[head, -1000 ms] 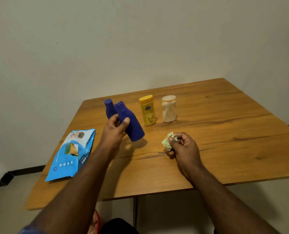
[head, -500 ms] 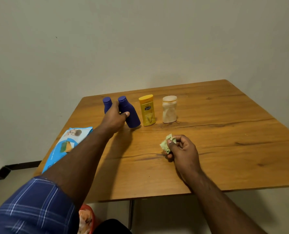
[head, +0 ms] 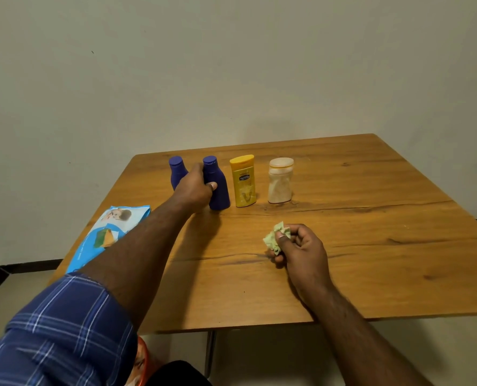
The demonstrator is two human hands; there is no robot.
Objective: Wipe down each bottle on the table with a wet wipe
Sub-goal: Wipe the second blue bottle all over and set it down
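The left hand has its grip around the second blue bottle, which stands on the table. The right hand pinches a crumpled wipe, nearer the front edge. To the right of the gripped bottle stand the yellow bottle and the white bottle, probably not wiped yet. Open room lies right and in front.

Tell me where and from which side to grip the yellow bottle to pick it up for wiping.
Grip the yellow bottle around its mid-body, below the cap, coming from the front. It stands upright with its broad face toward the camera and open gaps either side, toward the blue bottle and the white bottle, so fingers should probably fit round its narrow edges.
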